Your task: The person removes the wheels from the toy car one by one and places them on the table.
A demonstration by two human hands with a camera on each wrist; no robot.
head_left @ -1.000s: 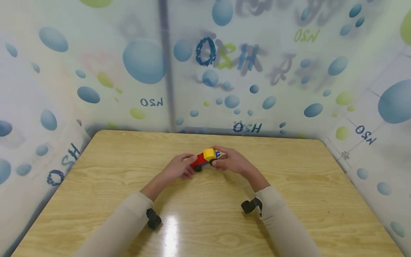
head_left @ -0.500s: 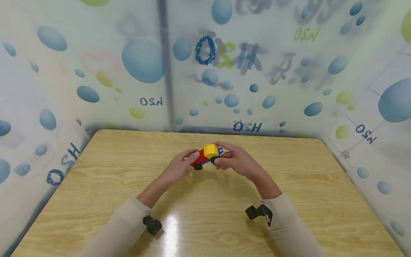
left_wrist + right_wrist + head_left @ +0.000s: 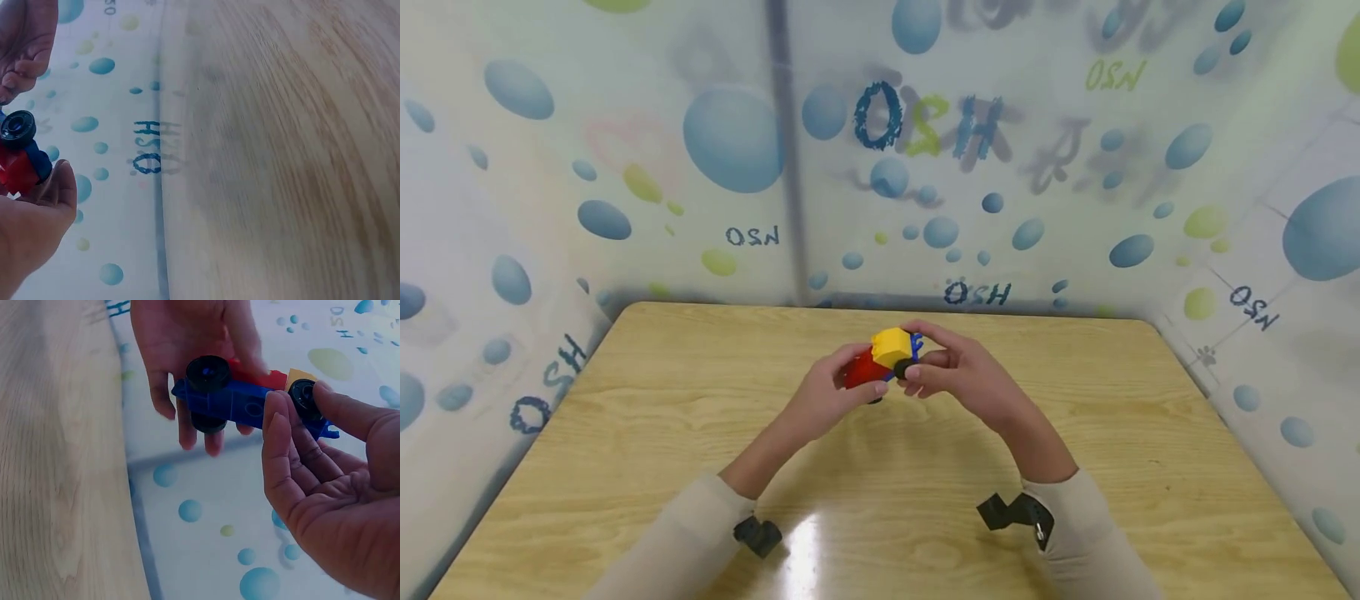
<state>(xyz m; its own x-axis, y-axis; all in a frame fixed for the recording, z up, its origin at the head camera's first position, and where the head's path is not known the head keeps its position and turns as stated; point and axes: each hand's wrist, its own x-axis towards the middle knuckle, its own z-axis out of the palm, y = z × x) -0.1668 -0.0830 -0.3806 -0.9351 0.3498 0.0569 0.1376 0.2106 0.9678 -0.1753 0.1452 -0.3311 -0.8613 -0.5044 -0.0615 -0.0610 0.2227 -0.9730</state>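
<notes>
Both hands hold a small toy truck (image 3: 867, 368) in the air above the wooden table. It has a red rear body, a yellow block (image 3: 892, 347) at the front, a blue chassis (image 3: 240, 403) and black wheels (image 3: 208, 373). My left hand (image 3: 825, 396) grips the red rear end, thumb on the near side. At the front my right hand (image 3: 973, 375) pinches the truck, its thumb by a front wheel (image 3: 304, 399) and its index finger over the far end. The left wrist view shows only part of the truck, cut off at the frame's edge.
The light wooden table (image 3: 880, 500) spreads below the hands. Walls (image 3: 1037, 208) patterned with blue and green bubbles and mirrored lettering stand behind it and at both sides. A black camera mount sits on each sleeve cuff.
The hands have lifted the truck a little and tilted it. My left thumb has shifted from the top of the red body to its near side. The right forearm has swung outward slightly.
</notes>
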